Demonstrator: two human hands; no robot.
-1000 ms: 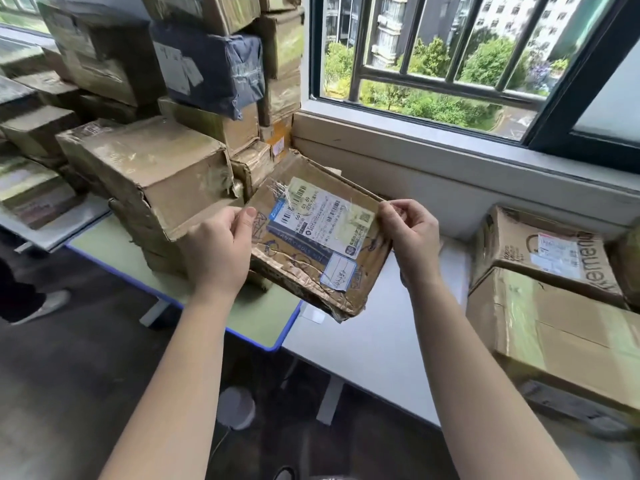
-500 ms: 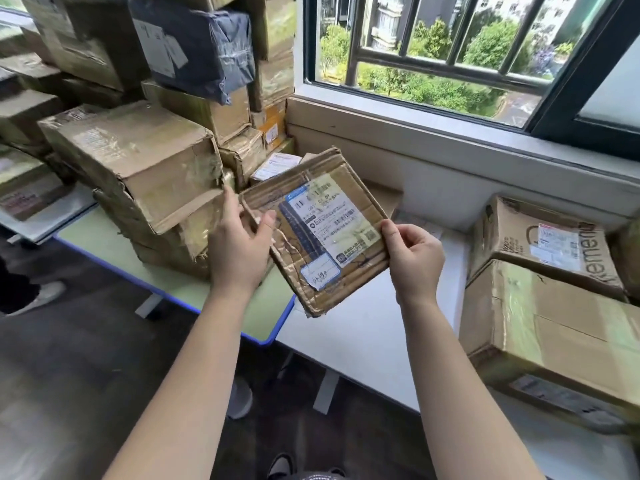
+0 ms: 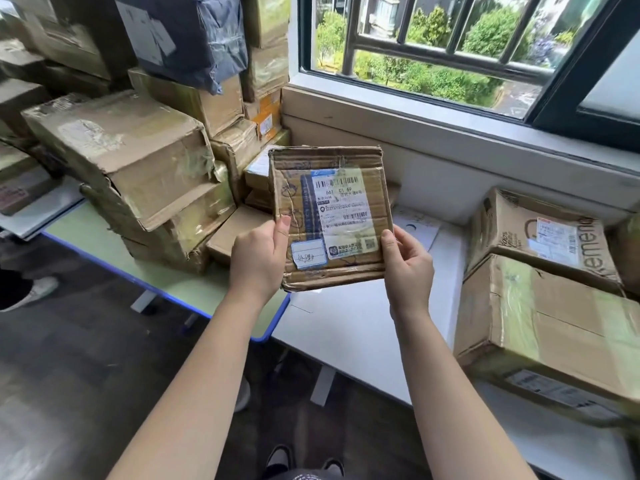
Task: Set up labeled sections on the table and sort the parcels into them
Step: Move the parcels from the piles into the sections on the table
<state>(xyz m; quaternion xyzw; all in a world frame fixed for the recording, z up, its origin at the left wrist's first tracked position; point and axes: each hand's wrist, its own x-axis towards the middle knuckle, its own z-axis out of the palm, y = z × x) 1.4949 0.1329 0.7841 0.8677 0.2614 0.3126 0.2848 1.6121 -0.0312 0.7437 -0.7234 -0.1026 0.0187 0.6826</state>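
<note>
A flat cardboard parcel [image 3: 329, 220] was held upright at centre, over the white table [image 3: 363, 327], pinched at its lower edges by the left hand [image 3: 258, 261] at 7 o'clock and the right hand [image 3: 408, 268] at 5 o'clock. Reading of its shipping label [image 3: 341, 202] was judged in hand; a matching section had next to be chosen. A barred window [image 3: 433, 64] was seen at 1 o'clock, and stacked parcels [image 3: 131, 157] on the green table [image 3: 86, 233] at 10 o'clock.

Brown cardboard parcel [image 3: 330, 216] with white label [image 3: 341, 202]; green table [image 3: 187, 289] edged blue.
</note>
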